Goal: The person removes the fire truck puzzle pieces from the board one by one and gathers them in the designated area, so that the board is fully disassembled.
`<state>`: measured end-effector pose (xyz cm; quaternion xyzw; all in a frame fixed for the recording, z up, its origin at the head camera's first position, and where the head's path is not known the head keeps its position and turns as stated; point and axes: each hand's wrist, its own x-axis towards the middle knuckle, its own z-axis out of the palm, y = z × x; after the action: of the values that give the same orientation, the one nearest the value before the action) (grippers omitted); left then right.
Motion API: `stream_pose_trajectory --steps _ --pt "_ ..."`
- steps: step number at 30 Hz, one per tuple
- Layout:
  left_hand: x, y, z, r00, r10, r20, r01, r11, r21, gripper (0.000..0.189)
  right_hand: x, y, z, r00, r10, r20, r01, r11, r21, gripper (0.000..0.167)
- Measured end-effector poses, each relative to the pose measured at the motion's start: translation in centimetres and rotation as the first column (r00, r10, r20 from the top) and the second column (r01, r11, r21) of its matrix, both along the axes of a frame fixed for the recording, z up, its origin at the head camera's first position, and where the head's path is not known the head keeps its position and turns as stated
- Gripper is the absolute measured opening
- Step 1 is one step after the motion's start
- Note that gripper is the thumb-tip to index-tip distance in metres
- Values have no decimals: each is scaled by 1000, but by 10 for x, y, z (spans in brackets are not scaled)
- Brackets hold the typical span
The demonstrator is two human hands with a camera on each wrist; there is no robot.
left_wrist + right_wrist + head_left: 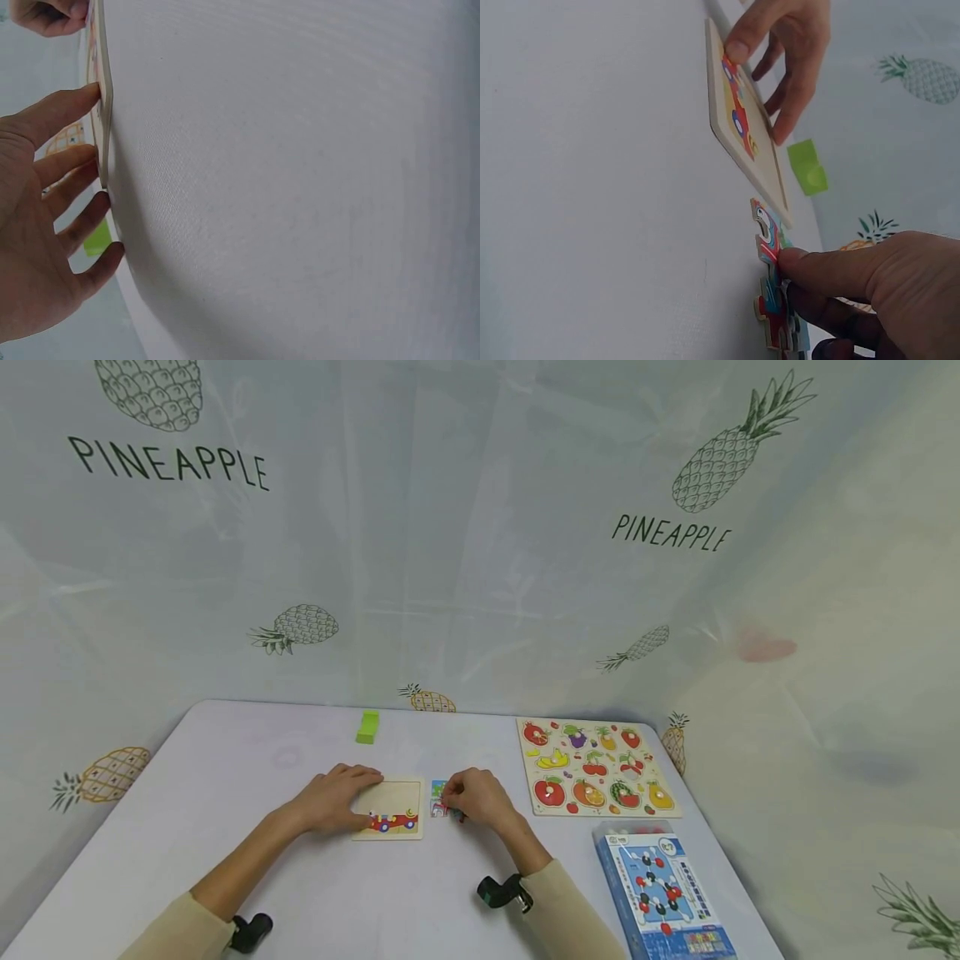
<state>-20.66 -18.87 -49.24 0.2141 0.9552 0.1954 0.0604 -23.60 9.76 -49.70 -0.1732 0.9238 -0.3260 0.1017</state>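
My left hand (333,797) rests on a small wooden puzzle board (403,795), its thumb pressing the near left part and its fingers spread along the far edge. A strip of puzzle pieces with a red vehicle picture lies in the lower part of the board. Just right of the board, my right hand (483,797) pinches a puzzle piece between thumb and curled fingers. Loose colourful puzzle pieces (771,300) lie beneath and around those fingertips in the right wrist view. The fingers hide part of them, so which piece is pinched is unclear.
Toward the back stands a light green block (367,727). At the right lie a wooden fruit puzzle board (573,789) and, nearer, a blue box (626,893) with a molecule picture. A pineapple-printed curtain (450,527) hangs behind the white table (315,893).
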Motion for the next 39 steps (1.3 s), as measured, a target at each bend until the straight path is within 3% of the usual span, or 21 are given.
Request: stream_pose_trajectory --steps 18,39 --pt "3 1 3 1000 -7 3 6 1000 6 68 2 1 0 1000 2 -12 -1 1000 13 7" --pt "-1 -1 -3 1000 -10 -14 10 1000 6 67 3 1 2 1000 5 -28 -5 1000 11 8"
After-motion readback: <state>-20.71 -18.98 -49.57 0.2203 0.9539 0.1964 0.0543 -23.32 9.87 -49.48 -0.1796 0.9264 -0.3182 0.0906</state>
